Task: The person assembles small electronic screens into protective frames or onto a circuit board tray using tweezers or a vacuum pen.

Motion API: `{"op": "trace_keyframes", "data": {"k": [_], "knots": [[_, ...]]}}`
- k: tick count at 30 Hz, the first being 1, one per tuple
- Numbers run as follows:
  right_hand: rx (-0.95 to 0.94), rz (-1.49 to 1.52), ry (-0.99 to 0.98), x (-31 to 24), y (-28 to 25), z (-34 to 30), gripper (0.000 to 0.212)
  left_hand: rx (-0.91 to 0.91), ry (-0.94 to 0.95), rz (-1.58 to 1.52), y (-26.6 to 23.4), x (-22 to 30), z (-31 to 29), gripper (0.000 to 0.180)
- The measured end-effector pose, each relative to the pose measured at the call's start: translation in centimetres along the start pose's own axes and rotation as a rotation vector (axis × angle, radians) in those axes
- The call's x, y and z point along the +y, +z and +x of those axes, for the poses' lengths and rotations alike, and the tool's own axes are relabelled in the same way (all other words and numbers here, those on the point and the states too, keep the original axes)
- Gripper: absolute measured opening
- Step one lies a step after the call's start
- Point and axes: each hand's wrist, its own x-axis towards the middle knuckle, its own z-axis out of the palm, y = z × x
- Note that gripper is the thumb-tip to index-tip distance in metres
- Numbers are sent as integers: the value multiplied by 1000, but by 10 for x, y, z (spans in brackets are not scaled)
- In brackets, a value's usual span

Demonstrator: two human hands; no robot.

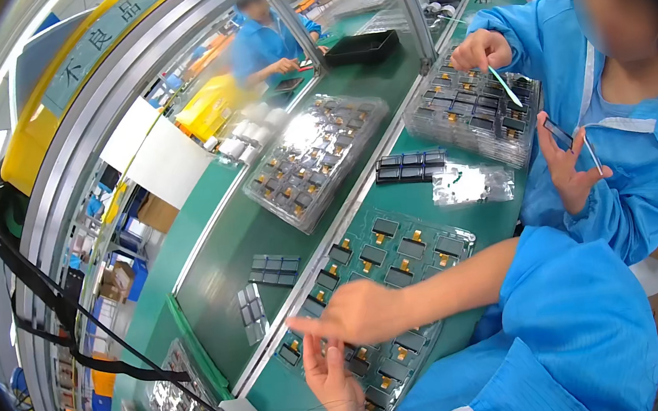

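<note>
right hand [361,311]: one finger out | left hand [334,379]: half open | can't tell if either holds anything | small screens [373,256] sit in clear tray [429,226], lower middle of frame | soft edge touches help

The right hand [365,311], somewhat blurred, reaches over a clear tray [434,230] of small dark modules [374,255], its fingers close to the raised fingers of the left hand [334,379] — whether they hold anything is unclear. The tray lies on a green counter [405,198]. Just past it, a co-worker's hand [482,50] holds a pale stick [506,88] over a stack of filled trays [468,145] — the co-worker's sleeve [526,25] is blue.
</note>
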Motion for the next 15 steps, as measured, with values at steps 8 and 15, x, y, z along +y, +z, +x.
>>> {"op": "trace_keyframes", "data": {"k": [8, 15], "knots": [[166, 44, -21, -29, 20, -9, 56, 98, -67, -262, -5, -4, -11, 40], [232, 45, -15, -26, 17, -7, 52, 190, -35, -330, 5, -4, -4, 36]]}}
